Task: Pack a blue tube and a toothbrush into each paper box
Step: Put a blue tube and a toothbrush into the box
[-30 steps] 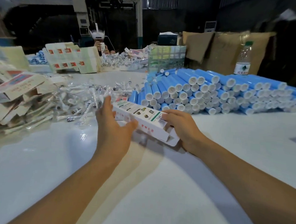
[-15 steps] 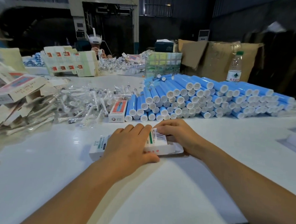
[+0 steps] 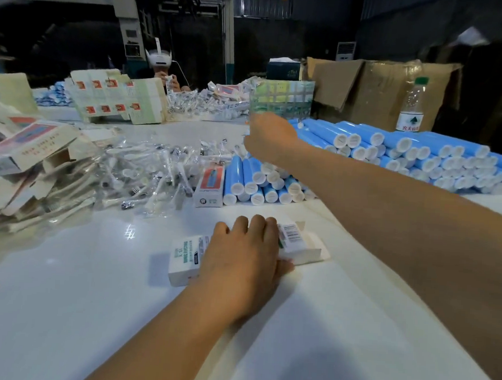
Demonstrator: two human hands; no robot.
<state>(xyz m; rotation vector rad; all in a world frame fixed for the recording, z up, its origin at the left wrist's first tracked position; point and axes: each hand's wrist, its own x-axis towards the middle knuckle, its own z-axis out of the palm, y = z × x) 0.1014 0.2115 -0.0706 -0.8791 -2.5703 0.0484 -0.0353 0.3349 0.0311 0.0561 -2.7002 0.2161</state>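
Note:
A white paper box (image 3: 296, 244) lies flat on the white table (image 3: 91, 283), its right end flap open. My left hand (image 3: 244, 258) rests flat on top of it, fingers straight. My right hand (image 3: 269, 138) is stretched out over the near end of the stack of blue tubes (image 3: 393, 151), fingers pointing down and blurred; I cannot tell if it holds anything. A heap of toothbrushes (image 3: 145, 168) in clear wrappers lies left of the tubes.
A closed box (image 3: 210, 186) with a red face lies between toothbrushes and tubes. Flattened box blanks (image 3: 25, 158) pile up at the left. Across the table sit a person (image 3: 163, 73), more cartons (image 3: 114, 99), brown cardboard (image 3: 376, 88) and a water bottle (image 3: 412, 107).
The box came down from the air onto the table. My left hand now lies flat on it. My right hand left the box's end and reached out to the blue tubes.

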